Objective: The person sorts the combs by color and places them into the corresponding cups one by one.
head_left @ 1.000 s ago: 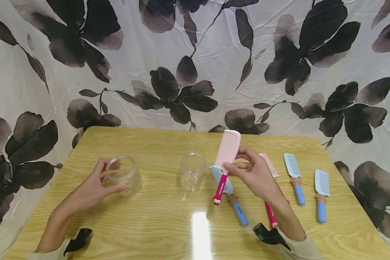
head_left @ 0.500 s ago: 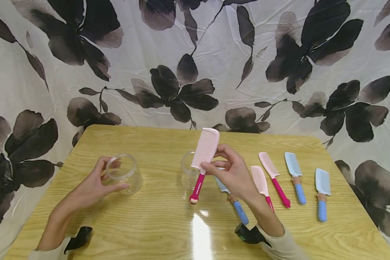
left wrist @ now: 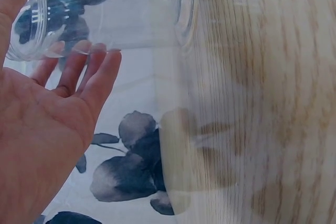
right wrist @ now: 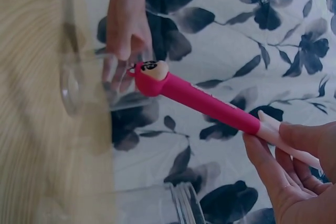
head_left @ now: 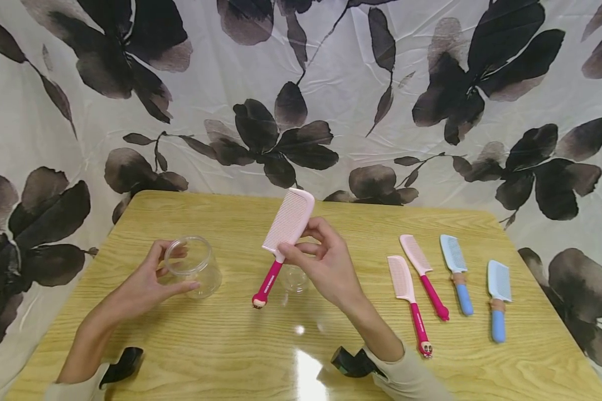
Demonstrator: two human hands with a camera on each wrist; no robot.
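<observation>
The left hand (head_left: 145, 284) grips a clear round jar (head_left: 200, 273) around its side; in the left wrist view its fingers (left wrist: 100, 72) lie along the jar (left wrist: 121, 9). The right hand (head_left: 331, 267) pinches a pink comb (head_left: 290, 217) where the toothed head meets the dark pink handle. The comb is raised above the table, teeth end up, handle tilted down to the left. A second clear jar (head_left: 296, 279) stands behind the comb and right hand, mostly covered by them. In the right wrist view the comb's handle (right wrist: 210, 103) points toward the left hand and its jar.
Right of the right hand, two pink combs (head_left: 401, 278) (head_left: 415, 253) and two blue combs (head_left: 453, 253) (head_left: 499, 281) lie on the wooden table (head_left: 205, 356). A flowered cloth (head_left: 361, 100) hangs behind the table.
The right hand has carried the pink comb leftward, across the front of the second jar. The blue comb near it is now hidden behind the hand and forearm. The left hand has stayed on its jar.
</observation>
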